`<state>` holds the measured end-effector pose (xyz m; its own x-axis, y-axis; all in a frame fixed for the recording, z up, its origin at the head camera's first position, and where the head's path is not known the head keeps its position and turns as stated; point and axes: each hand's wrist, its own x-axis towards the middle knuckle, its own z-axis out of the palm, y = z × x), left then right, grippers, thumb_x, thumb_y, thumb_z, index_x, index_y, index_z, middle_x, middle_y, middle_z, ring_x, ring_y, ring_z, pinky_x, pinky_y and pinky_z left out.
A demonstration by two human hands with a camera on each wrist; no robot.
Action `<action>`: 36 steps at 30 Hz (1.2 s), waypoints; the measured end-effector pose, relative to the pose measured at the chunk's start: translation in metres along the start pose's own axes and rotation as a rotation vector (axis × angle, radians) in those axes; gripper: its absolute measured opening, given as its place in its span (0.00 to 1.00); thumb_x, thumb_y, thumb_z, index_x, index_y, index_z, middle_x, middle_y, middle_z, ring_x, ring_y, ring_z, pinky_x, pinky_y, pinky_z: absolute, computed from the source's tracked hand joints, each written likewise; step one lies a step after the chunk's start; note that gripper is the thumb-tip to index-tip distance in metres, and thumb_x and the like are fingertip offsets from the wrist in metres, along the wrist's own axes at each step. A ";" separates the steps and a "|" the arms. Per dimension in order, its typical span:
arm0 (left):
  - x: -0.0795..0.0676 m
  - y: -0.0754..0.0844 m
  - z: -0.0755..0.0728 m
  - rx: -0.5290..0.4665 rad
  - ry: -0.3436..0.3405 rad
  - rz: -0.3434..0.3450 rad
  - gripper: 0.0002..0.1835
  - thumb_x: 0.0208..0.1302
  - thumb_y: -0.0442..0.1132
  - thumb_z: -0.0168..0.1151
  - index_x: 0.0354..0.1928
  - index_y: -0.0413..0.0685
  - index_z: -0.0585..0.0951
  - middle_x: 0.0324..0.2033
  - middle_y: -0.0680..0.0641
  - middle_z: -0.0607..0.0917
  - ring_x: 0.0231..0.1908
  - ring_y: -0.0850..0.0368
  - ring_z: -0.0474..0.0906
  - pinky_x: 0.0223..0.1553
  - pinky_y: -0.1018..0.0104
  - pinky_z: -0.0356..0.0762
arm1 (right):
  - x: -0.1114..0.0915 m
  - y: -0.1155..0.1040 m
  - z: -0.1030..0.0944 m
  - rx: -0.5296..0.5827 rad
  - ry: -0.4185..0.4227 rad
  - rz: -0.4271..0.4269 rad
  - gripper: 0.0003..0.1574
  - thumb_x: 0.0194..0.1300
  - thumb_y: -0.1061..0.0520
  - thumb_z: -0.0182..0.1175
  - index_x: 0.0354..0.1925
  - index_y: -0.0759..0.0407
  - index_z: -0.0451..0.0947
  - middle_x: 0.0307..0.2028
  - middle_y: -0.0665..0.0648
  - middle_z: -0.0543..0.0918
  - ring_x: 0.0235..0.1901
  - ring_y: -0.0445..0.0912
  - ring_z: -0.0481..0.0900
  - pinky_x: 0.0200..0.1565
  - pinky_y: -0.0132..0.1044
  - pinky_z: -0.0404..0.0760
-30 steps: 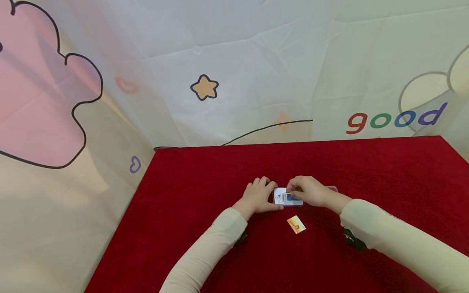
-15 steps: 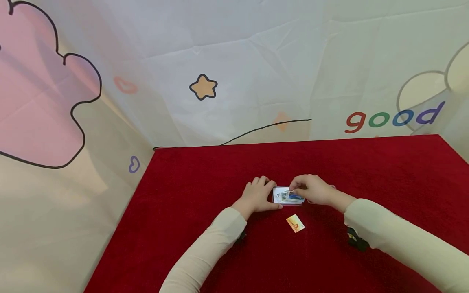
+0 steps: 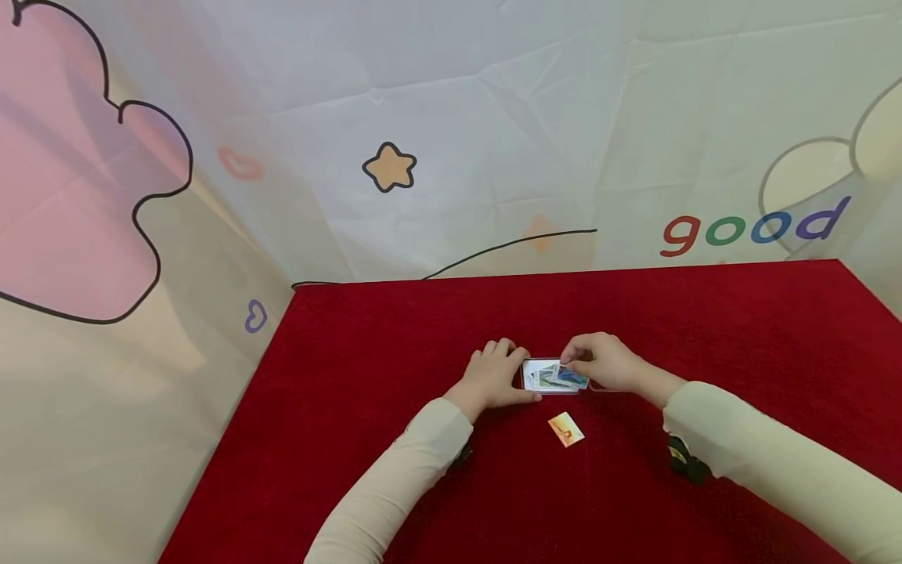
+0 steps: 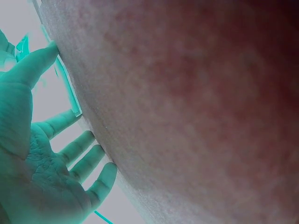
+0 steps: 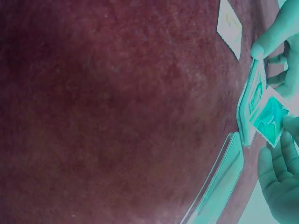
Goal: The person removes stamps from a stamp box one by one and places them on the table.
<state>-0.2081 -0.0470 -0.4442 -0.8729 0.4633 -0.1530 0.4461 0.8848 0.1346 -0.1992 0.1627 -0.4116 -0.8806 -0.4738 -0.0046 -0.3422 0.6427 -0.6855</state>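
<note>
A small clear case (image 3: 529,377) lies on the red cloth with several stamps (image 3: 546,378) fanned inside it. My left hand (image 3: 492,376) holds its left end, thumb at the near edge and index finger at the far edge. Between thumb and fingertips, my right hand (image 3: 604,363) pinches a blue stamp (image 5: 270,114) with a toothed white border. That stamp is tilted and overlaps the case's right end. Nearer the body, an orange-and-cream stamp (image 3: 566,429) lies flat on the cloth.
A clear lid (image 5: 217,179) rests on the red cloth (image 3: 395,337) to the right of the case, partly under my right hand in the head view. A printed backdrop (image 3: 458,157) rises behind the table.
My right hand has shifted slightly to the right and drawn the blue stamp toward the case's right end, exposing more stamps beneath. The left hand keeps its place on the case.
</note>
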 end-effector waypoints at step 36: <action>-0.001 0.000 -0.002 0.011 -0.004 0.012 0.37 0.55 0.66 0.60 0.63 0.58 0.69 0.58 0.49 0.70 0.57 0.54 0.65 0.54 0.59 0.68 | -0.022 0.009 -0.007 0.352 -0.006 0.349 0.13 0.65 0.62 0.57 0.45 0.70 0.77 0.41 0.61 0.80 0.33 0.43 0.74 0.34 0.36 0.80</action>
<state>-0.2075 -0.0480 -0.4423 -0.8669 0.4737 -0.1552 0.4583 0.8798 0.1259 -0.1852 0.1826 -0.4127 -0.9207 -0.2705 -0.2813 0.1052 0.5222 -0.8463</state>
